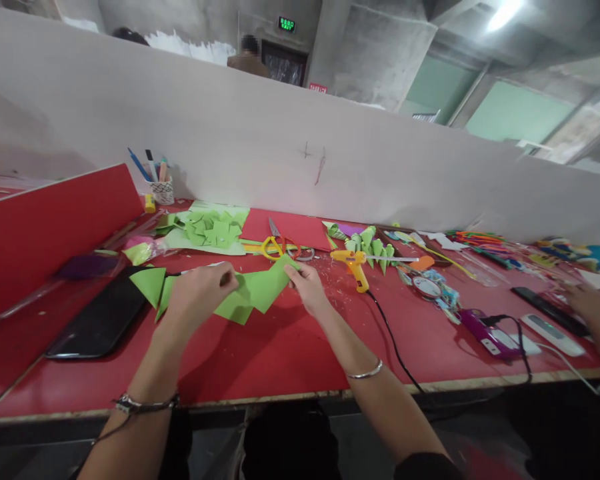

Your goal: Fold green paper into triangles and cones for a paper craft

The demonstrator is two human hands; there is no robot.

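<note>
A folded piece of light green paper [260, 290] with pointed edges stretches between my hands above the red table. My right hand [307, 287] pinches its upper right corner between thumb and fingers. At the other end, my left hand [200, 290] is closed with curled fingers on the paper, its exact grip partly hidden. More green paper points [150, 283] stick out left of that wrist, over a black phone [103, 320]. Behind the hands lie scissors [275, 243] with yellow and red handles. To the right rests a yellow hot glue gun [355, 265].
A pile of green paper pieces [213, 228] and a pen cup [161, 191] stand at back left. Rolled green cones [370, 247], a purple power strip [490, 333] and the glue gun's black cord [387, 327] are rightward. Another person's hand [595, 313] is at far right.
</note>
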